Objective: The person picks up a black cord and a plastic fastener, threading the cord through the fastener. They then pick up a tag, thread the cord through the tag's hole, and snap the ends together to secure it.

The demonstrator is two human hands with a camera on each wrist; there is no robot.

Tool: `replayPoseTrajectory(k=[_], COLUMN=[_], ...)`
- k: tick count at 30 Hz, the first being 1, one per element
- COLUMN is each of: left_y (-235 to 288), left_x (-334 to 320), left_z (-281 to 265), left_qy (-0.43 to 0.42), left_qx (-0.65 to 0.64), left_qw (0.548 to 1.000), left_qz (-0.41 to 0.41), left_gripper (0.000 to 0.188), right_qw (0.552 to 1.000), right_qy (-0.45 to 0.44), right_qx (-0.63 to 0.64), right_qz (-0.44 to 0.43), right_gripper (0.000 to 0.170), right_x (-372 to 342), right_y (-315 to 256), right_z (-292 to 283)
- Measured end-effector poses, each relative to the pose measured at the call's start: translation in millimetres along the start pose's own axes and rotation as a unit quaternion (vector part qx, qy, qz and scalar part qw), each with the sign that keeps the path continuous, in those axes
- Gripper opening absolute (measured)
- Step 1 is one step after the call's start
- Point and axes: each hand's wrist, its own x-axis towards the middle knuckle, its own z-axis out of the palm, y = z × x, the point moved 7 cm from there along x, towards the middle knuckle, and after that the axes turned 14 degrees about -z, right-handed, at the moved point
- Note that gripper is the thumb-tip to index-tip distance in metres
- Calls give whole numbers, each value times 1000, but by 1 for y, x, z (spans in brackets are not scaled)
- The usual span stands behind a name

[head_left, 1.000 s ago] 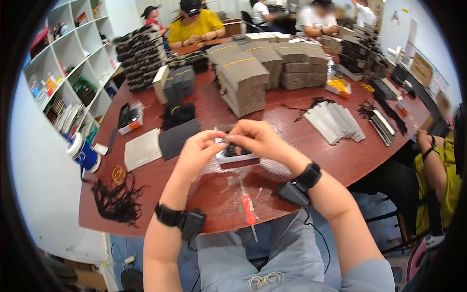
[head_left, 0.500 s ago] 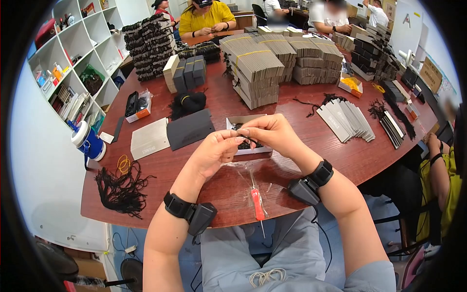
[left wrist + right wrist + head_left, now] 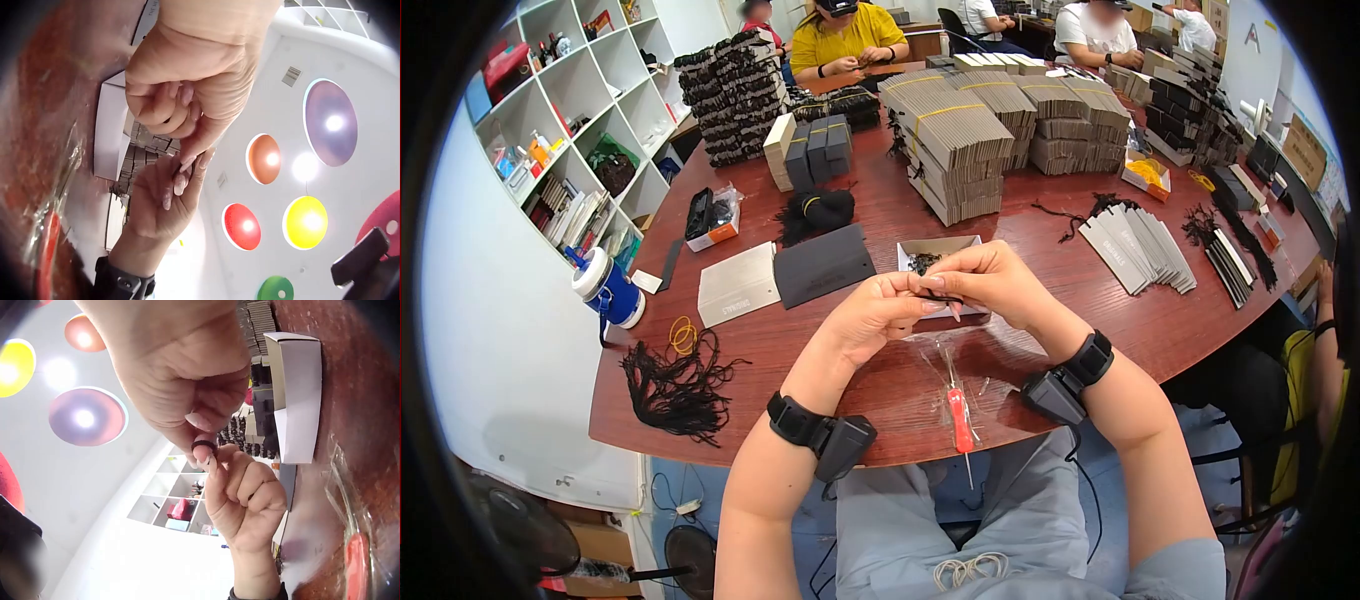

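Note:
Both hands meet at the fingertips above the near side of a small white box (image 3: 970,318) holding small dark pieces. Between the fingertips a thin black cord (image 3: 940,297) is pinched. The left hand (image 3: 878,318) has its other fingers curled toward the palm. From the right, the right hand (image 3: 990,283) pinches the cord with thumb and forefinger. In the right wrist view the black cord (image 3: 204,444) curves over a fingertip of the right hand (image 3: 194,387). The left wrist view hides most of the cord behind fingers of the left hand (image 3: 187,81).
A red-handled tool (image 3: 959,420) lies near the table's front edge. Black cords (image 3: 675,390), a grey card (image 3: 740,285) and a black card (image 3: 825,265) lie left. Banded grey stacks (image 3: 955,130) stand behind; fanned grey tags (image 3: 1135,250) lie right. Other people sit beyond.
The head view has shifted, so the scene sits farther right. The fingertips have stayed together above the box, and the black cord shows between them since the middle frame.

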Motion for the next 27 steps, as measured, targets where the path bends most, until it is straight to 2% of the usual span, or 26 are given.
replayPoseTrajectory(k=[7, 8, 15, 21, 27], left_y=[2, 5, 9, 3, 3], left_x=[-2, -4, -9, -5, -6], left_z=[-3, -3, 0, -1, -2], left_qy=[83, 109, 143, 70, 72], left_qx=[39, 64, 110, 36, 50], left_qw=[996, 992, 983, 997, 996], left_qz=[4, 16, -6, -25, -30], left_gripper=[13, 12, 13, 13, 12], right_qw=[998, 998, 999, 996, 994], right_qy=[7, 9, 27, 38, 43], right_qx=[-60, -54, -15, 38, 44], right_qz=[29, 24, 32, 72, 87], right_gripper=[15, 15, 16, 16, 15], right_x=[-2, -1, 0, -3, -4], right_y=[2, 5, 12, 15, 20], right_z=[-4, -5, -8, -8, -10])
